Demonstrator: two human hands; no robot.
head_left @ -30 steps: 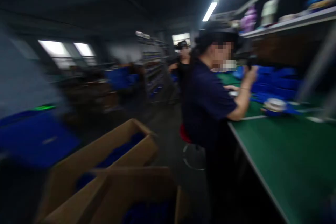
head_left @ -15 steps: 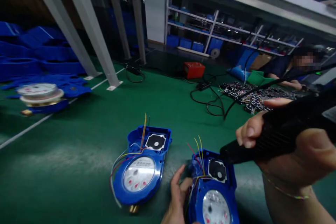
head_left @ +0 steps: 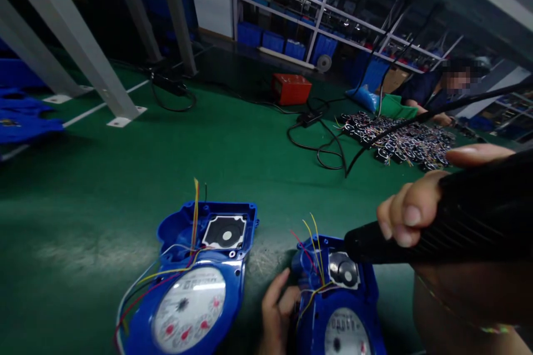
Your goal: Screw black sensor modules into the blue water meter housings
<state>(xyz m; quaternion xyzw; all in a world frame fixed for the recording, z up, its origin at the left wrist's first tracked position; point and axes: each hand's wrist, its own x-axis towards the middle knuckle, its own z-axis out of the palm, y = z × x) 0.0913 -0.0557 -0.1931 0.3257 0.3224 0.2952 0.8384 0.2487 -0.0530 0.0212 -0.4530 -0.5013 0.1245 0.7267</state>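
Observation:
Two blue water meters with white dials and loose coloured wires lie on the green bench. My left hand [head_left: 278, 313] grips the left side of the right meter [head_left: 337, 305], fingers curled against its housing. My right hand [head_left: 433, 216] is closed round a black electric screwdriver [head_left: 441, 222], whose tip points left over the round black part in that meter's open top. The left meter [head_left: 194, 283] lies untouched beside my left hand.
A red box [head_left: 290, 89] and black cables [head_left: 320, 144] lie further back. A heap of small wired parts [head_left: 400, 141] sits at the right, where another person in dark clothes [head_left: 433, 91] works. Grey frame legs [head_left: 83, 50] stand at left, blue shelving bins behind.
My view swung from the aisle and a co-worker down onto the bench. Since half a second ago it moved closer; both hands hold as before, with the screwdriver tip over the right meter.

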